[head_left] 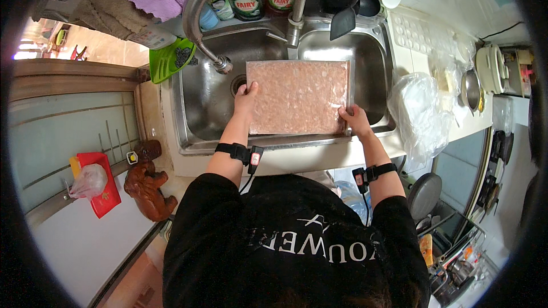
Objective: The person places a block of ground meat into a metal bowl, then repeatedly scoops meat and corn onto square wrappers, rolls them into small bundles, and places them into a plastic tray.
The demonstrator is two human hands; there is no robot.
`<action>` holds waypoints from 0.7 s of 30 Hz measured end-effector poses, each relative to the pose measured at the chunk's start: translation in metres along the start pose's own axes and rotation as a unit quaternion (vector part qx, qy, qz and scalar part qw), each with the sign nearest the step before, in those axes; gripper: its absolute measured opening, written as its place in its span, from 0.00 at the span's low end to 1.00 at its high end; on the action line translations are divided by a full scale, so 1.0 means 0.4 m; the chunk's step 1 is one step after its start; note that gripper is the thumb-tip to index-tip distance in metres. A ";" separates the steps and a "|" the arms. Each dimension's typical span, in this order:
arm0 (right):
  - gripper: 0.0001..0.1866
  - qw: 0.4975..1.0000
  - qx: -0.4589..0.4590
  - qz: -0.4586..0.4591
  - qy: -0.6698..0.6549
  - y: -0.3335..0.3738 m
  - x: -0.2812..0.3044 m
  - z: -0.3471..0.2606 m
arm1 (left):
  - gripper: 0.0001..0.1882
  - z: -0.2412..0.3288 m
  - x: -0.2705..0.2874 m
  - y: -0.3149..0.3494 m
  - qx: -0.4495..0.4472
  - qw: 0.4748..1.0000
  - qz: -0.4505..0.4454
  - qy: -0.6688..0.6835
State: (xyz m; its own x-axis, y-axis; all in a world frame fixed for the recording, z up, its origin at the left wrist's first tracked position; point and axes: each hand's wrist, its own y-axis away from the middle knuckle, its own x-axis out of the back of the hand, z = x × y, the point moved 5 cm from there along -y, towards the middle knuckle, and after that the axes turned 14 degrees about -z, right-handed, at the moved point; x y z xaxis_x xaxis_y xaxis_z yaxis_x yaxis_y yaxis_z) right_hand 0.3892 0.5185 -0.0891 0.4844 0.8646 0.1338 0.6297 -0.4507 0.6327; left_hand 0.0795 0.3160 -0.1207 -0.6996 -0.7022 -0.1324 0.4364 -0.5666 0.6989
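Observation:
A flat rectangular pack (298,97), wrapped in clear plastic and filled with something pinkish and speckled like minced meat, spans the front of the double-bowl steel sink (191,105). My left hand (245,102) grips its left edge, thumb on top and fingers underneath. At the lower right corner, my right hand (354,118) pinches the pack the same way. The pack covers the divider and part of both bowls. Whether it rests on the rim or is held above it, I cannot tell. Behind it stands the curved metal faucet (294,28).
A green corner caddy (169,60) hangs at the sink's left. Detergent bottles (247,1) and black kitchen utensils (343,23) line the back. Crumpled clear plastic bags (419,111) lie on the right counter, near a steel bowl (470,89). A brown carved figure (147,191) sits lower left.

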 end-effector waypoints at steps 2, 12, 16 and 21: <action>0.19 1.000 -0.008 0.004 -0.011 0.006 0.001 0.004 | 0.30 -0.002 0.000 0.003 0.008 1.000 0.015 -0.006; 0.14 0.994 0.101 0.037 -0.029 0.106 -0.028 -0.046 | 0.37 0.056 -0.014 0.038 -0.084 0.993 0.041 0.067; 0.12 0.990 0.120 0.044 -0.051 0.126 -0.033 -0.059 | 0.35 0.094 -0.041 0.076 -0.137 0.986 0.037 0.087; 0.13 0.989 0.128 0.068 -0.023 0.115 -0.024 -0.049 | 0.32 0.117 -0.052 0.087 -0.151 0.985 0.053 0.061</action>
State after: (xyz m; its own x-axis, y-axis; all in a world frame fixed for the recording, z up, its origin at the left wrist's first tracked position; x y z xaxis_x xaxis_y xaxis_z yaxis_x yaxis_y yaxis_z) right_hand 0.4016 0.4937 -0.0462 0.5989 0.7835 0.1658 0.6871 -0.6090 0.3961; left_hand 0.0827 0.3309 -0.0610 -0.5760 -0.8005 -0.1657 0.6649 -0.5767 0.4746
